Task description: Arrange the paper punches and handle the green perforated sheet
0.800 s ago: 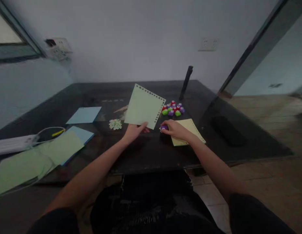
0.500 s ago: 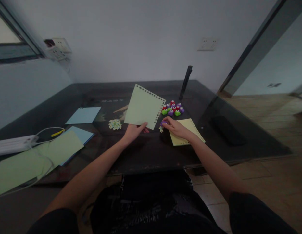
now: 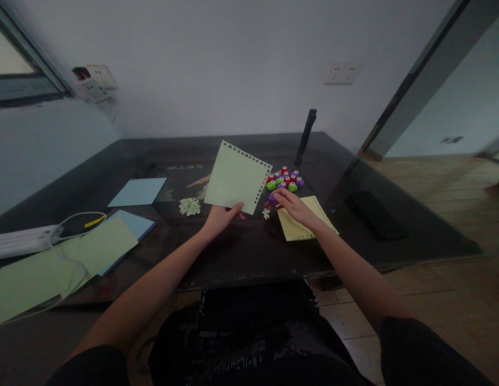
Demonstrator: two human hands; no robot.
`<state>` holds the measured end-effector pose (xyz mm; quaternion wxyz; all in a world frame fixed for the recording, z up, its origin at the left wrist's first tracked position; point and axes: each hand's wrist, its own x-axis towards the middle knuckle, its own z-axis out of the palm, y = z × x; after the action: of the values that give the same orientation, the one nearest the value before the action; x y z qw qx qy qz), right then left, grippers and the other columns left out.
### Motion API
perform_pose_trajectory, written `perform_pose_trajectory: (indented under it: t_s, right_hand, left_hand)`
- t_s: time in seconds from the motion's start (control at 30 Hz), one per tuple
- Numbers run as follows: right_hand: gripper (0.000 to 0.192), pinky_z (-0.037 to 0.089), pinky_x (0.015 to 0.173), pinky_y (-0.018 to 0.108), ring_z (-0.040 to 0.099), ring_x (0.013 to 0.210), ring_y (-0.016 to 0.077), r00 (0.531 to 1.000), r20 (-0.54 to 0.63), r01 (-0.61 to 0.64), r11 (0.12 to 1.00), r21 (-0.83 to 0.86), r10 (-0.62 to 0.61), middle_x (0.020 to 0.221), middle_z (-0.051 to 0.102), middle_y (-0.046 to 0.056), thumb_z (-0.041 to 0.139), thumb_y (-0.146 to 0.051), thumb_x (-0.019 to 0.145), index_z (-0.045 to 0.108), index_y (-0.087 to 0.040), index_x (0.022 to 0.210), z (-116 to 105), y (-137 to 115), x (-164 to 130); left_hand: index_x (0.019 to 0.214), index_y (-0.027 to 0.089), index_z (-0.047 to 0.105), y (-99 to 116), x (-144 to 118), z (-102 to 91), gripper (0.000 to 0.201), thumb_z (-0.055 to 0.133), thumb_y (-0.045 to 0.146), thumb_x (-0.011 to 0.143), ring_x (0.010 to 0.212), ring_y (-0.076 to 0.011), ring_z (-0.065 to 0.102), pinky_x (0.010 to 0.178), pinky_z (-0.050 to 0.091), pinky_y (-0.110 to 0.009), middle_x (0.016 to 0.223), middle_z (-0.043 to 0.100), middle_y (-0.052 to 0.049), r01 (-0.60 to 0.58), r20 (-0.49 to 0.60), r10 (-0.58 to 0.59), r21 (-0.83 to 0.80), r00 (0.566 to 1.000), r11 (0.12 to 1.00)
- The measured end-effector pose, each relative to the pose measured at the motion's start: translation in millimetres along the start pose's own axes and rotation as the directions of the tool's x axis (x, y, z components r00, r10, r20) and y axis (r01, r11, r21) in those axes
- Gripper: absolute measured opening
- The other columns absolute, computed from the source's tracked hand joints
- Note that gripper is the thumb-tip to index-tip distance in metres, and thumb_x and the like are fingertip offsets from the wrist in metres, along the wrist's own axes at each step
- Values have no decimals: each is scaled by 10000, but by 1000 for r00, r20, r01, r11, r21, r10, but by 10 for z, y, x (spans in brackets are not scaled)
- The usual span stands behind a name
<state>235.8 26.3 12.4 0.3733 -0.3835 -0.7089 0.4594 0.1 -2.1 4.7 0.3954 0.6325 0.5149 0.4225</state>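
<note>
Holding green sheet (image 3: 236, 177) upright above table (image 3: 241, 252), left hand (image 3: 222, 217) pinches its bottom edge, thumb over fingers. Right hand (image 3: 292, 206) at 3 o'clock of sheet, fingers curled round purple punch (image 3: 271, 200), just beside punch cluster (image 3: 285, 179) at 12 o'clock. Yellow sheet (image 3: 303, 220) lies under wrist. Best keep sheet taut, grip punch low and square, clear of confetti (image 3: 266, 213)

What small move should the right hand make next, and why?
Probably set the purple punch down among the cluster of punches: the right hand holds it just beside them, while the left hand holds up the green sheet.
</note>
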Motion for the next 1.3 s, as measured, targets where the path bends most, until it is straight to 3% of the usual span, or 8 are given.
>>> perform_pose_trajectory:
  t_s: [0.3, 0.43, 0.57, 0.77, 0.9, 1.07, 1.3]
  right_hand:
    - [271, 465, 614, 283, 569, 674, 145, 998, -49, 15, 982, -190, -25, 817, 631, 48, 531, -394, 852, 625, -149, 919, -2, 33, 21]
    - [309, 447, 562, 269, 544, 593, 120, 999, -43, 26, 992, -126, -32, 799, 615, 27, 559, -369, 839, 612, -170, 1070, -5, 10, 2]
    - [254, 464, 589, 269, 549, 600, 112, 998, -58, 9, 1000, -22, -10, 782, 613, 18, 583, -354, 821, 633, -185, 1004, -18, 35, 5]
    - [322, 476, 578, 258, 557, 600, 108, 984, -178, 39, 995, 93, -22, 766, 606, -9, 720, -327, 675, 620, -194, 952, -79, 128, 51]
    - [358, 469, 545, 261, 547, 543, 110, 950, -312, 31, 998, 63, -10, 661, 585, -26, 681, -381, 705, 610, -188, 999, -238, 98, 71]
    - [461, 487, 546, 267, 597, 558, 127, 850, -525, 13, 992, 124, 55, 714, 625, -5, 682, -486, 681, 543, -183, 1000, -543, 140, 96]
    - [319, 496, 548, 250, 638, 615, 145, 852, -512, -94, 994, 59, 111, 781, 665, 45, 652, -431, 731, 573, -163, 885, -958, 404, 181]
  left_hand:
    - [797, 112, 625, -117, 39, -1, 272, 588, 379, 759, 519, -166, 593, 563, 487, -279, 570, 657, -48, -12, 13, 12, 48, 1000, 999]
    - [737, 125, 615, -116, 58, -29, 233, 584, 355, 746, 527, -183, 605, 579, 490, -295, 566, 651, -55, -14, -2, 15, 84, 1000, 996]
    - [662, 144, 586, -106, 69, -72, 222, 574, 351, 740, 531, -185, 599, 584, 475, -296, 552, 631, -51, -5, -55, 15, 169, 998, 986]
    - [910, 130, 585, -145, 82, -79, 263, 548, 333, 746, 572, -161, 583, 550, 464, -269, 671, 619, -18, -99, -60, 103, 58, 993, 993]
    - [906, 133, 589, -140, 84, -74, 250, 551, 321, 746, 573, -152, 569, 552, 457, -261, 670, 610, -12, -107, -44, 109, 29, 993, 994]
    - [842, 132, 602, -131, 77, -70, 222, 552, 327, 748, 539, -147, 554, 545, 457, -260, 595, 590, 3, -71, -29, 71, 9, 997, 997]
    - [909, 122, 627, -209, 84, -53, 285, 564, 358, 762, 599, -158, 594, 591, 492, -283, 756, 663, -36, -28, 28, 30, -63, 999, 998]
